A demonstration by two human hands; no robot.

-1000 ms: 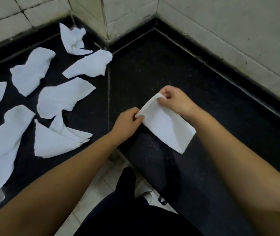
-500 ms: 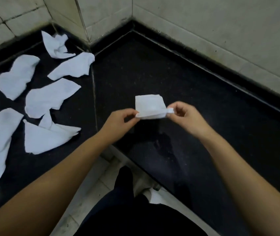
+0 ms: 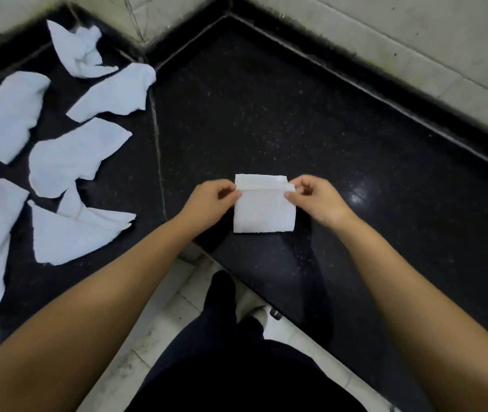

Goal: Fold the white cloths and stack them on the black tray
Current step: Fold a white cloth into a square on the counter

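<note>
A: Why grip both ends?

B: The left hand (image 3: pixel 211 197) and right hand (image 3: pixel 311 195) each pinch an upper corner of the folded cloth (image 3: pixel 263 211), keeping the fold line taut, apparently just above the black counter (image 3: pixel 341 138).

A: The others?

B: About 7 unfolded cloths (image 3: pixel 73 156) lie at 9 to 10 o'clock. No tray is visible.

The folded white cloth (image 3: pixel 263 208), which a second ago hung slanting from the fingers and half a second ago was held level as a thin edge-on fold, now hangs down flat and square below the left hand (image 3: pixel 211 200) and right hand (image 3: pixel 314 197) pinching its upper corners.
</note>
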